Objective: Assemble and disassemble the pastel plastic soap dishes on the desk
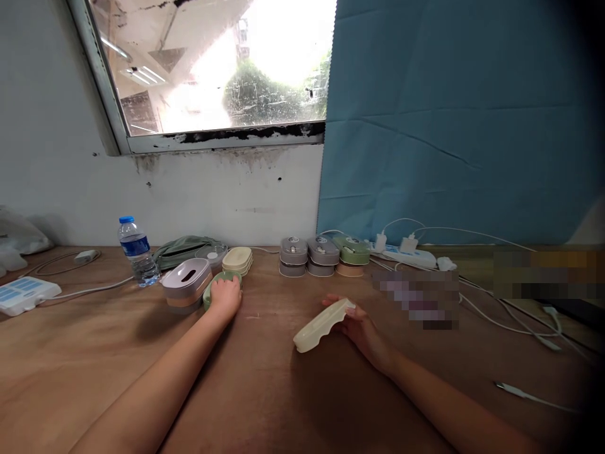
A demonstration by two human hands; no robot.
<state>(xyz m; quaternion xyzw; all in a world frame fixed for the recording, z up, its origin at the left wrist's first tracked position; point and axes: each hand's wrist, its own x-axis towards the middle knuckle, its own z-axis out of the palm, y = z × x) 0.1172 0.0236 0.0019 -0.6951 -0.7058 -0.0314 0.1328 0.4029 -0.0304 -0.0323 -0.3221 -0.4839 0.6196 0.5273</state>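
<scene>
My right hand (pixel 357 325) holds a cream plastic piece with a wavy edge (pixel 319 328), tilted above the table, its far end gripped between thumb and fingers. At the left, my left hand (pixel 225 293) reaches over a green oval lid (pixel 208 295) with its fingers bent onto it; the hand hides much of the lid. Right beside that stands a stack of oval boxes (pixel 186 287) in pale pink, orange and grey. Just behind my left hand is a pile of cream oval pieces (pixel 237 260).
Three closed lunch boxes (pixel 309 255) stand in a row near the wall. A water bottle (pixel 137 252), a green pouch (pixel 186 249) and a power strip (pixel 28 294) are at the left. Another power strip (pixel 406 255) and loose cables (pixel 510 315) lie at the right.
</scene>
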